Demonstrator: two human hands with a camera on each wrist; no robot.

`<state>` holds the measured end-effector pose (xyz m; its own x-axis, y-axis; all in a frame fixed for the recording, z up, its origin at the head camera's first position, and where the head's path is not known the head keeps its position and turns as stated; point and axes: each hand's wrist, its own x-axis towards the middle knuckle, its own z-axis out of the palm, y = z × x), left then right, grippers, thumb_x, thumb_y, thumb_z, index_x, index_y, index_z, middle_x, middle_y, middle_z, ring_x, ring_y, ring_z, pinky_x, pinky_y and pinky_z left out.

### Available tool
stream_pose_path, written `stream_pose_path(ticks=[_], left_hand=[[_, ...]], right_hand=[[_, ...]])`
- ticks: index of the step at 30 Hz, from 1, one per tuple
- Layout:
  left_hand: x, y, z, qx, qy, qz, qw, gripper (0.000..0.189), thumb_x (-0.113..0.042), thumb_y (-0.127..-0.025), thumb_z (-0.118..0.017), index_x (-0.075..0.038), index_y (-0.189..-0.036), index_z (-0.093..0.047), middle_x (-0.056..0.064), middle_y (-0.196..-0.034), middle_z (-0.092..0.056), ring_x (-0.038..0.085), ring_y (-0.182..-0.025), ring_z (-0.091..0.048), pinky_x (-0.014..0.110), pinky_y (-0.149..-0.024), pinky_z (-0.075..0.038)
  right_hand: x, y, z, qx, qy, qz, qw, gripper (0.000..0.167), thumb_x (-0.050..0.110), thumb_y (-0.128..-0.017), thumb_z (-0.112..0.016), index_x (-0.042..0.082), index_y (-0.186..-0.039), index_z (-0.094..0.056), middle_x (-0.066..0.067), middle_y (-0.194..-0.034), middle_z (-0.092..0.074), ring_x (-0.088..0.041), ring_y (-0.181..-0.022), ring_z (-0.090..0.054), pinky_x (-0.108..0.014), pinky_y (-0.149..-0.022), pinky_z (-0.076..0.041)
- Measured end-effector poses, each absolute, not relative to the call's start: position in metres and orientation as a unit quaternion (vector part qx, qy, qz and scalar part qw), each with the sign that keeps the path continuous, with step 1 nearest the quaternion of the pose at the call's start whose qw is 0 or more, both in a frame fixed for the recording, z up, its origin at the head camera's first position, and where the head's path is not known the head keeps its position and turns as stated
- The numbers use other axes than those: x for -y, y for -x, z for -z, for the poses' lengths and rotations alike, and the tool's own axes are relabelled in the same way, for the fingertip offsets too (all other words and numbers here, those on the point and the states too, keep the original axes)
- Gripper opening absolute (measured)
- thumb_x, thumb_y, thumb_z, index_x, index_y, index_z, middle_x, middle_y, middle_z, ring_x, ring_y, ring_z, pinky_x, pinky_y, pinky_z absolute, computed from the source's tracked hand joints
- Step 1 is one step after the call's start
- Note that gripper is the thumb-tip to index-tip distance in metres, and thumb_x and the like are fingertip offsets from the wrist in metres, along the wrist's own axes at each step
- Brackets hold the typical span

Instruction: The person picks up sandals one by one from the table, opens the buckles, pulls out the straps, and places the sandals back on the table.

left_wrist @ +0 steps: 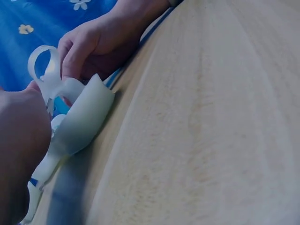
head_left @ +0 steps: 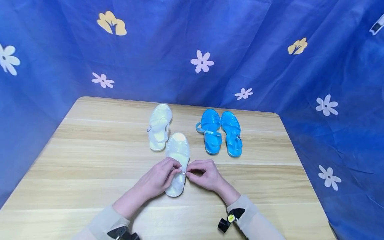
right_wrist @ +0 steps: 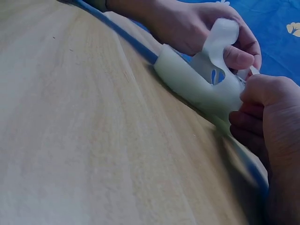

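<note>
A pearly white sandal [head_left: 178, 146] lies on the table, toe pointing away, with both hands at its ankle strap. My left hand [head_left: 159, 175] pinches the strap by the small buckle [head_left: 182, 172], from the left side. Opposite it, my right hand [head_left: 207, 173] pinches the strap's end between thumb and index finger. In the left wrist view, the strap [left_wrist: 43, 58] rises in a loop above the heel. The raised heel cup [right_wrist: 187, 70] shows in the right wrist view, where the right hand's fingers partly hide the strap.
A second white sandal [head_left: 159, 121] lies just behind and left, close to the first. Two blue sandals, one on the left [head_left: 210, 121] and one on the right [head_left: 230, 123], lie side by side at the back right. A blue flowered curtain [head_left: 168, 40] surrounds the wooden table [head_left: 105, 146].
</note>
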<state>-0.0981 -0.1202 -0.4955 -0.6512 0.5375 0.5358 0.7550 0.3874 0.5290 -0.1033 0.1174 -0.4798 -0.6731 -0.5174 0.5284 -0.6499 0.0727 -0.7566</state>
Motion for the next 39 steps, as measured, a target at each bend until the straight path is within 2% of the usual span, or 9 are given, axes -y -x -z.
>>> stream_pose_path(ticks=[3, 5, 10, 16, 22, 24, 28, 31, 39], left_hand=[[0.121, 0.098, 0.495, 0.818, 0.394, 0.394, 0.143, 0.016, -0.005, -0.096, -0.076, -0.007, -0.110, -0.067, -0.003, -0.104, -0.069, 0.011, -0.093, -0.066, 0.030, -0.081, -0.059], [0.122, 0.097, 0.495, 0.817, 0.392, 0.397, 0.146, 0.016, -0.005, -0.096, -0.076, -0.007, -0.110, -0.067, -0.003, -0.104, -0.069, 0.011, -0.093, -0.066, 0.030, -0.080, -0.059], [0.122, 0.096, 0.495, 0.817, 0.386, 0.401, 0.150, 0.016, -0.006, -0.096, -0.077, -0.008, -0.109, -0.068, -0.004, -0.104, -0.070, 0.010, -0.092, -0.067, 0.030, -0.080, -0.059], [0.121, 0.097, 0.492, 0.814, 0.393, 0.399, 0.155, 0.017, -0.007, -0.096, -0.077, -0.009, -0.111, -0.070, -0.004, -0.107, -0.070, 0.012, -0.097, -0.068, 0.031, -0.086, -0.059], [0.120, 0.100, 0.489, 0.810, 0.409, 0.385, 0.167, 0.021, -0.010, -0.094, -0.080, -0.007, -0.112, -0.070, -0.002, -0.108, -0.071, 0.015, -0.102, -0.067, 0.035, -0.091, -0.058], [0.122, 0.100, 0.488, 0.815, 0.406, 0.379, 0.166, 0.024, -0.013, -0.094, -0.081, -0.005, -0.115, -0.070, -0.001, -0.110, -0.071, 0.017, -0.105, -0.067, 0.037, -0.093, -0.057], [0.127, 0.100, 0.484, 0.831, 0.386, 0.370, 0.151, 0.034, -0.024, -0.095, -0.081, -0.005, -0.121, -0.070, 0.000, -0.116, -0.071, 0.018, -0.111, -0.066, 0.040, -0.098, -0.056], [0.131, 0.100, 0.480, 0.842, 0.372, 0.367, 0.135, 0.037, -0.028, -0.095, -0.082, -0.005, -0.121, -0.070, -0.001, -0.118, -0.070, 0.018, -0.115, -0.064, 0.042, -0.102, -0.054], [0.135, 0.099, 0.472, 0.860, 0.364, 0.346, 0.094, 0.014, -0.027, -0.102, -0.070, -0.014, -0.107, -0.071, -0.006, -0.109, -0.069, 0.013, -0.110, -0.062, 0.040, -0.098, -0.054]], right_hand=[[-0.119, 0.106, 0.491, 0.734, -0.392, -0.551, 0.054, 0.021, -0.020, -0.081, -0.078, -0.006, -0.097, -0.078, -0.018, -0.093, -0.078, -0.030, -0.086, -0.076, -0.049, -0.077, -0.063], [-0.120, 0.109, 0.500, 0.735, -0.390, -0.552, 0.053, 0.021, -0.017, -0.082, -0.080, -0.005, -0.099, -0.079, -0.016, -0.094, -0.078, -0.029, -0.086, -0.076, -0.045, -0.078, -0.064], [-0.122, 0.113, 0.513, 0.734, -0.388, -0.555, 0.051, 0.022, -0.007, -0.086, -0.083, 0.002, -0.106, -0.080, -0.008, -0.098, -0.079, -0.020, -0.089, -0.076, -0.036, -0.081, -0.063], [-0.122, 0.115, 0.515, 0.723, -0.401, -0.560, 0.051, 0.021, -0.001, -0.091, -0.082, 0.002, -0.111, -0.080, -0.005, -0.101, -0.078, -0.015, -0.091, -0.075, -0.035, -0.082, -0.063], [-0.121, 0.114, 0.506, 0.730, -0.403, -0.550, 0.044, 0.020, -0.006, -0.089, -0.081, 0.001, -0.108, -0.080, -0.008, -0.101, -0.078, -0.022, -0.091, -0.075, -0.038, -0.083, -0.063], [-0.121, 0.113, 0.504, 0.738, -0.396, -0.545, 0.035, 0.019, -0.004, -0.090, -0.082, 0.002, -0.108, -0.080, -0.008, -0.103, -0.079, -0.022, -0.093, -0.075, -0.039, -0.084, -0.063], [-0.123, 0.115, 0.507, 0.753, -0.385, -0.534, 0.023, 0.016, 0.007, -0.094, -0.081, 0.008, -0.111, -0.081, 0.000, -0.106, -0.078, -0.013, -0.098, -0.074, -0.034, -0.087, -0.062], [-0.124, 0.114, 0.505, 0.757, -0.381, -0.530, 0.015, 0.016, 0.010, -0.096, -0.080, 0.009, -0.112, -0.081, 0.001, -0.106, -0.078, -0.012, -0.098, -0.073, -0.033, -0.087, -0.062], [-0.122, 0.114, 0.496, 0.756, -0.390, -0.526, -0.010, 0.021, 0.011, -0.094, -0.082, 0.011, -0.116, -0.079, -0.002, -0.106, -0.076, -0.020, -0.092, -0.071, -0.036, -0.084, -0.062]])
